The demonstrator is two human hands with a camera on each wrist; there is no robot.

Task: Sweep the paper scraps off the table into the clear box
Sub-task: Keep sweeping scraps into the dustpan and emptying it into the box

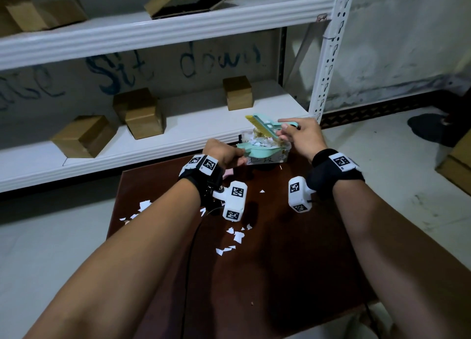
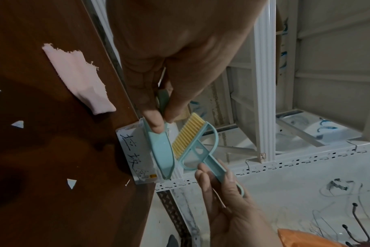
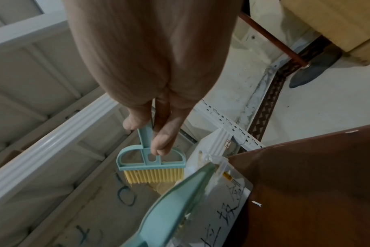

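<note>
The clear box (image 1: 277, 158) (image 2: 135, 155) (image 3: 226, 205), with black writing on its side, stands at the dark table's far edge and holds white scraps. My left hand (image 1: 224, 155) (image 2: 158, 115) pinches the handle of a teal dustpan (image 1: 257, 152) (image 2: 161, 153) (image 3: 173, 208), tilted over the box. My right hand (image 1: 298, 135) (image 3: 156, 133) grips the handle of a teal brush with yellow bristles (image 1: 265, 124) (image 2: 190, 142) (image 3: 152, 170), held above the box and pan. Several white paper scraps (image 1: 237, 236) lie on the table (image 1: 280, 262).
A white metal shelf rack (image 1: 153, 135) with cardboard boxes (image 1: 145, 117) stands right behind the table. A pink paper piece (image 2: 78, 76) lies near the table's far left edge. A cable (image 1: 188, 262) runs under my left forearm. Pale floor surrounds the table.
</note>
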